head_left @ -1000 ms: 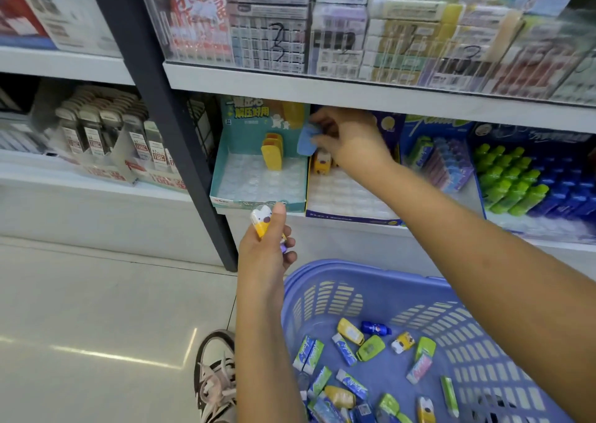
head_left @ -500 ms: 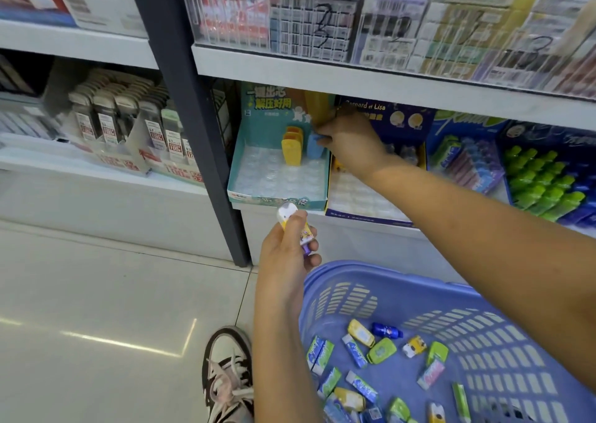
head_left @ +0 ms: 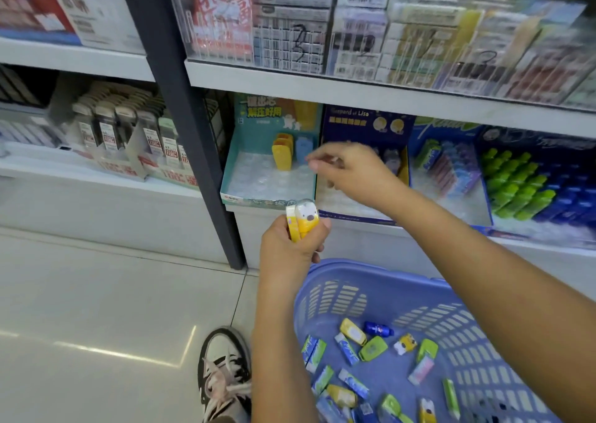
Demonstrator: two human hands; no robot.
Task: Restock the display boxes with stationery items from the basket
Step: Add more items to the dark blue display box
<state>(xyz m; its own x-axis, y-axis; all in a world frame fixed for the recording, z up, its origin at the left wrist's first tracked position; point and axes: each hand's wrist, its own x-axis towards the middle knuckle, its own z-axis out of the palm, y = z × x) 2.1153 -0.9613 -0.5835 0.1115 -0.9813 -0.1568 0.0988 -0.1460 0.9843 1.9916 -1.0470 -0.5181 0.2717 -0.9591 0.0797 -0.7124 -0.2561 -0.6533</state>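
My left hand point(head_left: 292, 245) grips two small yellow-and-white stationery items point(head_left: 303, 218) below the front edge of the teal display box point(head_left: 248, 164). In that box stand yellow pieces point(head_left: 282, 154) and one blue piece point(head_left: 303, 149) at the back. My right hand point(head_left: 351, 171) hovers in front of the dark blue display box point(head_left: 367, 122), empty, fingers loosely curled, just right of the blue piece. The purple basket point(head_left: 335, 293) at the bottom right holds several loose items point(head_left: 354, 351) in yellow, green and blue.
A dark shelf post point(head_left: 180, 116) stands left of the teal box. Boxes of green and blue items point(head_left: 522, 187) fill the shelf to the right. An upper shelf point(head_left: 354, 90) overhangs. A sneaker point(head_left: 225, 371) rests on the tiled floor.
My right hand has let go of the blue piece, which now stands in the teal box, and drawn back. My left hand kept its items and stayed below the box.
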